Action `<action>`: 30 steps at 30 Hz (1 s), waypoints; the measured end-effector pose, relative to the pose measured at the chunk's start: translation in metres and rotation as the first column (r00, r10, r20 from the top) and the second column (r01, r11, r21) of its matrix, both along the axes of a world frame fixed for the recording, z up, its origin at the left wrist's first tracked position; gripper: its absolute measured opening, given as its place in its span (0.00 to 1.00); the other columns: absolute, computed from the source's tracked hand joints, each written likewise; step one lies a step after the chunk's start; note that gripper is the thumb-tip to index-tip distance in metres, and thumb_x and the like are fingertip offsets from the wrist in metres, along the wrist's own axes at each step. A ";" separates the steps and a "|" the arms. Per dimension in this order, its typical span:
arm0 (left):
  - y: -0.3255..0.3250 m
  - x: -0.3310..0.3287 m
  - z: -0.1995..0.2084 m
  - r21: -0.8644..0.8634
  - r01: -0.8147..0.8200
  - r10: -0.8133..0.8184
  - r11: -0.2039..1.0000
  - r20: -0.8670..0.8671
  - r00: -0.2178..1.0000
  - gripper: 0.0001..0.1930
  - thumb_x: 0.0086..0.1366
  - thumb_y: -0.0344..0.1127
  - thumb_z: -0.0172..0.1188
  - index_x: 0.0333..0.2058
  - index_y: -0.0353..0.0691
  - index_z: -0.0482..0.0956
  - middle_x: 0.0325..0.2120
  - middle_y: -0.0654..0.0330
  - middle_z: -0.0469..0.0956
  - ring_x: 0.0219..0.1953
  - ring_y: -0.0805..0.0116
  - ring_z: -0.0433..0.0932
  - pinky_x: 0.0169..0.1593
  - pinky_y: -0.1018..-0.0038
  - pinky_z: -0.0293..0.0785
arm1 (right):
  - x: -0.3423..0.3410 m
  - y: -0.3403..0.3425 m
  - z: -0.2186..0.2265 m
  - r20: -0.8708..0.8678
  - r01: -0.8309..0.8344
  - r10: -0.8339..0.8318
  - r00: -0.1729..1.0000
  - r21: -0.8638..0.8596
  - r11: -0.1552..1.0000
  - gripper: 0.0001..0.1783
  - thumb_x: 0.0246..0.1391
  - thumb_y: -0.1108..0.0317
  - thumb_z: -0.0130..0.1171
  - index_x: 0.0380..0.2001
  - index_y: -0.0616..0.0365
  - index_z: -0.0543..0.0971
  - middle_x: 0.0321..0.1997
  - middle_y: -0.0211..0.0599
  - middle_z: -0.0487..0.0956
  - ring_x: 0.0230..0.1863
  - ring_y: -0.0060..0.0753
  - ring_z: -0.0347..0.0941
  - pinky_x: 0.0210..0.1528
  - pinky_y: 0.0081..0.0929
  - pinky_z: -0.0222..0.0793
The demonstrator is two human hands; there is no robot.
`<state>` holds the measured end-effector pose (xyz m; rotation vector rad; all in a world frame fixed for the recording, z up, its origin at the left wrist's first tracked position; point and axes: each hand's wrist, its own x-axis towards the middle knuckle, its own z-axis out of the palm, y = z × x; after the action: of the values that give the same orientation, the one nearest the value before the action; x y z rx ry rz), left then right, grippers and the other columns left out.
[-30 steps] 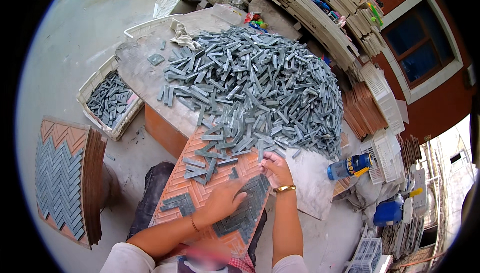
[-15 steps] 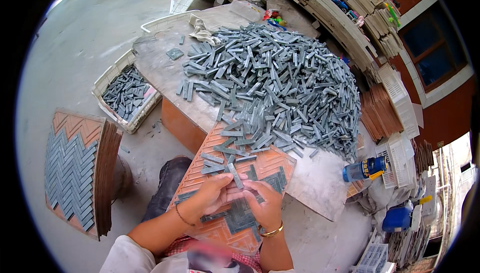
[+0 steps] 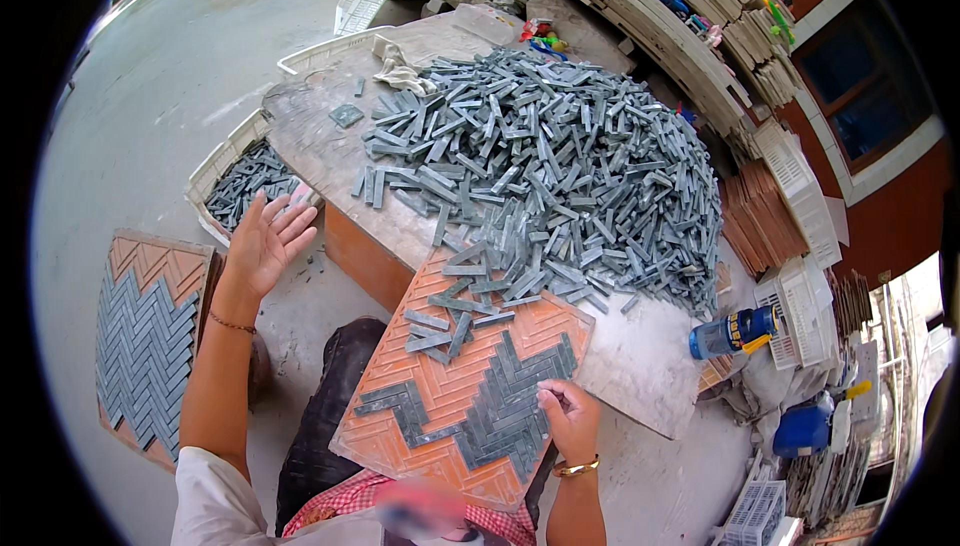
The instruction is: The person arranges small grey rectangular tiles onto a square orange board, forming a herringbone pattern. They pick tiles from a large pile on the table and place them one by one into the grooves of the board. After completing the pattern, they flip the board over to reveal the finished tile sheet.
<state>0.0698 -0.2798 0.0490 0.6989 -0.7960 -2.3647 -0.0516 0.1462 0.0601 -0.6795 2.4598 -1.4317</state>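
Observation:
My left hand (image 3: 268, 243) is stretched out at the left, fingers spread and palm showing, with nothing in it. It is over the near side of a white plastic crate (image 3: 228, 168) that holds grey stone strips. My right hand (image 3: 571, 422) is at the right edge of an orange grooved board (image 3: 385, 438), its fingers curled in a pinch; whatever they hold, if anything, is hidden. Grey strips laid in a herringbone pattern (image 3: 500, 406) fill part of the board's grooves. Several loose strips (image 3: 430, 331) lie across its upper part.
A large heap of grey stone strips (image 3: 560, 176) covers much of the table (image 3: 640, 371). Left of me, another herringbone-filled board (image 3: 150, 346) tops a stack. A blue bottle (image 3: 733, 333) is by the table's right edge. A pale cloth (image 3: 400, 71) lies behind the heap's left side.
My left hand has left the board and swung out left to the crate, opening; the strip it held is no longer in it. My right hand has drawn back to the board's right edge.

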 end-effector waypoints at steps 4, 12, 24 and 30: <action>0.060 0.002 -0.012 -0.150 0.192 -0.182 0.970 0.077 0.980 0.24 0.68 0.47 0.47 0.53 0.33 0.65 0.45 0.53 0.74 0.45 0.70 0.74 0.47 0.74 0.73 | -0.053 -0.040 -0.005 -0.114 0.007 -0.007 0.993 -0.001 1.000 0.05 0.51 0.75 0.58 0.31 0.65 0.79 0.26 0.32 0.78 0.27 0.18 0.72 0.29 0.18 0.68; 0.142 0.024 -0.028 -0.088 0.206 -0.189 0.975 0.172 0.967 0.13 0.67 0.39 0.49 0.42 0.35 0.72 0.35 0.58 0.78 0.36 0.74 0.76 0.41 0.79 0.74 | -0.119 -0.078 -0.020 -0.553 -0.198 0.457 0.697 0.463 0.864 0.14 0.40 0.74 0.61 0.34 0.52 0.75 0.36 0.34 0.72 0.37 0.42 0.71 0.37 0.33 0.70; 0.157 0.024 -0.028 -0.234 0.265 -0.206 0.936 0.248 0.947 0.12 0.68 0.38 0.48 0.41 0.35 0.73 0.34 0.60 0.77 0.34 0.76 0.75 0.40 0.81 0.72 | -0.127 -0.036 -0.021 -0.170 -0.145 0.199 0.965 0.283 0.948 0.11 0.41 0.70 0.63 0.30 0.60 0.76 0.24 0.40 0.75 0.24 0.40 0.70 0.29 0.30 0.68; 0.164 0.024 -0.033 -0.224 0.285 -0.223 0.932 0.267 0.937 0.12 0.68 0.38 0.48 0.41 0.35 0.73 0.34 0.61 0.77 0.34 0.77 0.74 0.39 0.82 0.72 | -0.121 -0.021 -0.022 -0.377 -0.123 0.313 0.872 0.449 0.885 0.12 0.41 0.70 0.64 0.33 0.56 0.77 0.31 0.40 0.77 0.34 0.44 0.73 0.36 0.34 0.69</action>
<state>0.0937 -0.1154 0.0164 0.8171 -1.3492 -2.3641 -0.1730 0.1254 0.0380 -1.2470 2.7614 -0.6817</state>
